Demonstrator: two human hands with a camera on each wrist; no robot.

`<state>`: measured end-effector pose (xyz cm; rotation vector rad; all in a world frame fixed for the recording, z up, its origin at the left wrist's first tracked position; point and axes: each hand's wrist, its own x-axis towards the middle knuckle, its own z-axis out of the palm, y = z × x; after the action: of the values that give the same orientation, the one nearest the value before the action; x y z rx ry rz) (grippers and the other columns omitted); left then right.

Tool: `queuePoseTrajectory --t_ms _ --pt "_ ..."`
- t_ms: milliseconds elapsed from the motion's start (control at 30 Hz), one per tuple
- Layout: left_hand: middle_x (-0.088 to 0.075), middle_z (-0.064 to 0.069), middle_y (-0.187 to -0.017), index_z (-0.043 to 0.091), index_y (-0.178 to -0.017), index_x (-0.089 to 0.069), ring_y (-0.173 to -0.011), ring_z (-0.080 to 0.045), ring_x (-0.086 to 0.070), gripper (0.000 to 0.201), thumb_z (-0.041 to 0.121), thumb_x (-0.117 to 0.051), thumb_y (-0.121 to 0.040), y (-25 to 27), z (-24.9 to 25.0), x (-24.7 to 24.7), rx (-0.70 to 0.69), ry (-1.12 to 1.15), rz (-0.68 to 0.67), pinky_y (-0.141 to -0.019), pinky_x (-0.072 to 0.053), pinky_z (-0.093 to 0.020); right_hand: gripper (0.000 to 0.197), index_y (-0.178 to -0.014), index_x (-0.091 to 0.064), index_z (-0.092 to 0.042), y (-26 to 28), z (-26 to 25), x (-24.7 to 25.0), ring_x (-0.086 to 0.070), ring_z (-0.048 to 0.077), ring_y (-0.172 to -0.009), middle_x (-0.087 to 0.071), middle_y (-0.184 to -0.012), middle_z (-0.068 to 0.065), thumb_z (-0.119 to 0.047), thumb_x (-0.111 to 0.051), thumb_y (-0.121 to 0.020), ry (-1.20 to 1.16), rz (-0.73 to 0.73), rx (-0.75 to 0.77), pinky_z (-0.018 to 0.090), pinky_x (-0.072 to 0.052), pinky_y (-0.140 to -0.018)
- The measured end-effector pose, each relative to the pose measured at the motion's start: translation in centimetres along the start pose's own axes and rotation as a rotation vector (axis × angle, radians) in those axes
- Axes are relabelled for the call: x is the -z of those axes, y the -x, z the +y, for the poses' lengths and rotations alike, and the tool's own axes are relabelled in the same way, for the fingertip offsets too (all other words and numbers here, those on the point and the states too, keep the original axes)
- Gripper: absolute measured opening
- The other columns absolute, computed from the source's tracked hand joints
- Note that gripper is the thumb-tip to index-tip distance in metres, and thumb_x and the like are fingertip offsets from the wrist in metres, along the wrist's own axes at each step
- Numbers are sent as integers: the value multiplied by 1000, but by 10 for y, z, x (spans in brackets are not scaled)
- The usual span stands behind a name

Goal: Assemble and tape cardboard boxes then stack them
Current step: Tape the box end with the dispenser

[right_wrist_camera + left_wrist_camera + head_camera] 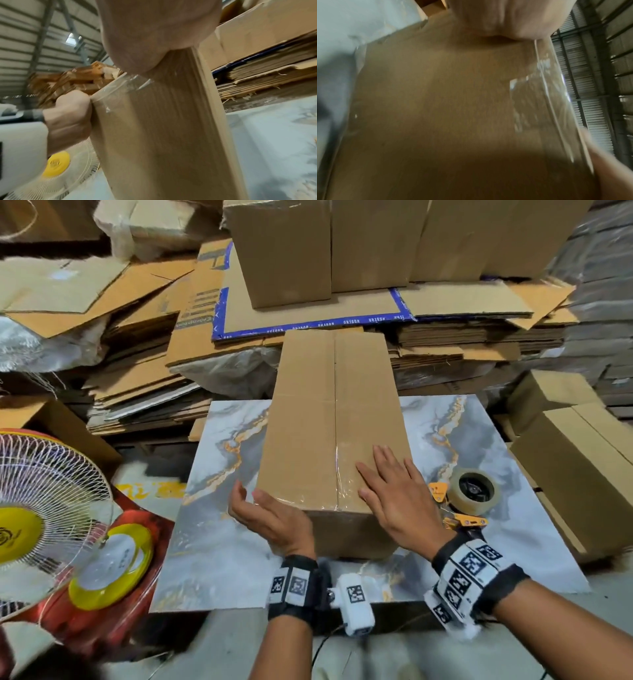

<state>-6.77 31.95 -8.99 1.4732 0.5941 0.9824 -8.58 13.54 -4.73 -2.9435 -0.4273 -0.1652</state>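
Note:
A closed brown cardboard box [329, 422] stands on the marble-patterned table [212, 559]. Clear tape [339, 474] runs along its centre seam and down over the near edge. My right hand [387, 491] lies flat on the box top, near its front right, fingers straight and spread. My left hand [267, 518] is open at the near-left corner, its fingers touching the front face and the thumb raised. The tape dispenser [472, 494] sits on the table just right of the box. The left wrist view shows the box face [445, 108] and shiny tape [539, 94]; the right wrist view shows the box [163, 135] and the left hand [68, 115].
A white-caged fan [44, 501] with a yellow hub stands to the left, close to the table. Piles of flat cardboard [137, 364] lie behind. Assembled boxes [342, 244] are stacked at the back, and more boxes [575, 467] crowd the right edge.

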Motion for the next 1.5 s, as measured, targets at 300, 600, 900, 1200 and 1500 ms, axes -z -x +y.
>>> queuePoseTrajectory --t_ms 300,600,900,1200,1500 --pt "-36 -17 -148 -3 -155 -12 -132 -36 -36 92 49 -53 -92 25 -13 4 -18 -185 -159 -110 -33 -47 77 -161 -17 -19 1 -3 9 -8 30 -156 -12 -168 16 -65 -5 -99 121 -101 168 71 -14 -117" --pt "-34 -10 -140 -1 -148 -23 -130 -23 -33 74 48 -40 -94 24 -8 12 -16 -250 -203 -108 -28 -39 72 -156 -20 -1 -13 -10 -13 -20 30 -154 -21 -165 18 -47 -30 -102 326 45 448 73 -14 -114" --pt "-38 -18 -143 2 -139 -30 -131 -28 -36 59 43 -42 -99 26 4 17 82 -344 -246 -105 -32 -40 64 -154 -31 -7 20 65 -10 -21 36 -152 -24 -164 18 -47 -22 -106 152 67 478 67 -32 -113" --pt "-63 -7 -94 1 -98 -63 -90 -24 -54 49 44 -41 -107 -23 26 21 300 -239 -242 -78 -37 -34 51 -119 -71 -18 14 27 -21 -49 20 -138 -51 -150 5 -49 -35 -99 -983 573 -370 50 -43 -110" --pt "-68 2 -85 4 -88 -73 -73 8 -55 32 12 -43 -96 -8 24 -4 -90 -269 -51 -66 -36 -7 32 -114 -64 -9 5 21 -32 -58 17 -127 -63 -135 12 -27 -40 -102 -1034 970 -473 31 -46 -102"
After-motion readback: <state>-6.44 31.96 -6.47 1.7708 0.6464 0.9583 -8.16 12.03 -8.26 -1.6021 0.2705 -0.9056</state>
